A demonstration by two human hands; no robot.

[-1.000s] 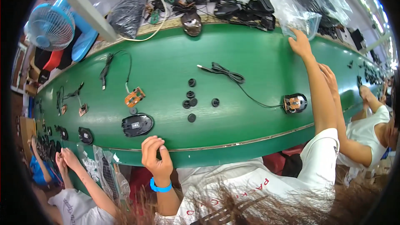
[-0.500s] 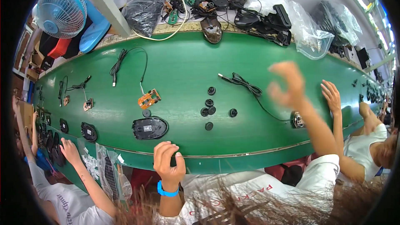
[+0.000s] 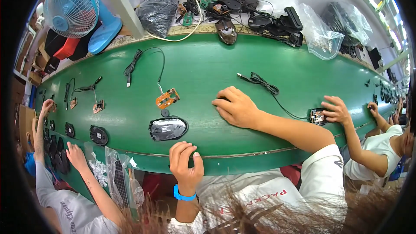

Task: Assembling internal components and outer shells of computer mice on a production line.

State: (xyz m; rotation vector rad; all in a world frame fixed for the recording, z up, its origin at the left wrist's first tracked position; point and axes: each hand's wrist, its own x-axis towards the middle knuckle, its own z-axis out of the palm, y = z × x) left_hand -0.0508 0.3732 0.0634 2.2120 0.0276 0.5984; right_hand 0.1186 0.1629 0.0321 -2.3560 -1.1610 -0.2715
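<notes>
My right hand (image 3: 236,107) lies palm down on the green table (image 3: 203,65), its fingers bent into a cup. What is under the palm is hidden. My left hand (image 3: 186,162) rests at the near table edge, fingers loosely curled and thumb apart, with nothing seen in it. Just beyond it sits a black mouse shell (image 3: 169,128), with a small black wheel (image 3: 164,112) behind that. An orange circuit board (image 3: 167,98) lies farther back, wired to a coiled black cable (image 3: 132,67).
At right a co-worker's hand (image 3: 337,110) touches a circuit board (image 3: 317,116) in a black shell, its cable (image 3: 264,83) stretching left. Another mouse shell (image 3: 99,135) lies left. Along the back are a blue fan (image 3: 71,8), tangled black parts (image 3: 234,4) and a plastic bag (image 3: 323,39).
My right hand has come down leftward from the air onto the spot where several black wheels lay; they are now out of sight. My left hand has barely moved. The view has shifted slightly.
</notes>
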